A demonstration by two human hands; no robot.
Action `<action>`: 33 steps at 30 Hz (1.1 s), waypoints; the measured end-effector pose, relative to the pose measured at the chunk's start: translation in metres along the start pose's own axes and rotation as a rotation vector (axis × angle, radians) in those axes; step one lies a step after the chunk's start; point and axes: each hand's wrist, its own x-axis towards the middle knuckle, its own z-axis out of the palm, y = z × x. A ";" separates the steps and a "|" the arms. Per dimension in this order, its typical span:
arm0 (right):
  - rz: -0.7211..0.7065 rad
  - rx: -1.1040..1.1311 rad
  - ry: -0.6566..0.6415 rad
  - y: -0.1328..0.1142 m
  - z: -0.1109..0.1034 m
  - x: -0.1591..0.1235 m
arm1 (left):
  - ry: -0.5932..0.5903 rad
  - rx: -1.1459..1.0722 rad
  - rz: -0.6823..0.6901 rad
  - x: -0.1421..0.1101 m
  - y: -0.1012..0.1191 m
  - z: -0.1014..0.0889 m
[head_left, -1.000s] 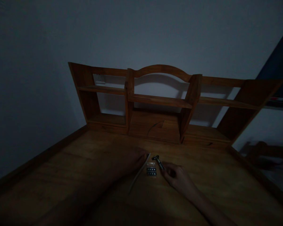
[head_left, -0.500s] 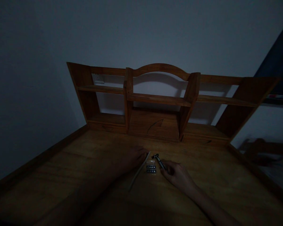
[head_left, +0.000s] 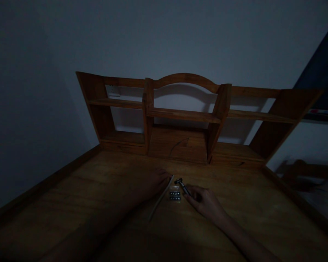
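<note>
My left hand (head_left: 158, 181) is closed at the upper end of a thin, pale, flat card (head_left: 160, 199), seen almost edge-on. Just right of the card is a clear plastic pack (head_left: 175, 194) with rows of dark, shiny pieces that look like razor cartridges. Whether the pack is fixed to the card I cannot tell. In my right hand (head_left: 203, 198) is a razor (head_left: 183, 186) with a dark handle and a T-shaped head. Its handle is pinched between thumb and fingers, and its head points up and left, just above the pack's upper right corner.
Both forearms lie over a wooden desk (head_left: 120, 233) with raised side edges. Along its back stands a wooden shelf unit (head_left: 184, 115) with several compartments and an arched top rail. A white socket (head_left: 114, 91) shows behind its left part. The room is dim.
The razor in my right hand has shifted slightly left, and its head is nearer the card's upper end. My left hand and the card have hardly moved.
</note>
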 end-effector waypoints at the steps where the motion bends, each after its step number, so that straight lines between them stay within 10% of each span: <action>1: 0.005 -0.001 0.004 0.000 0.000 0.000 | -0.006 0.003 0.003 0.000 0.001 0.000; 33: 0.027 0.005 0.104 -0.001 -0.007 0.000 | -0.012 0.032 0.007 -0.001 -0.007 0.006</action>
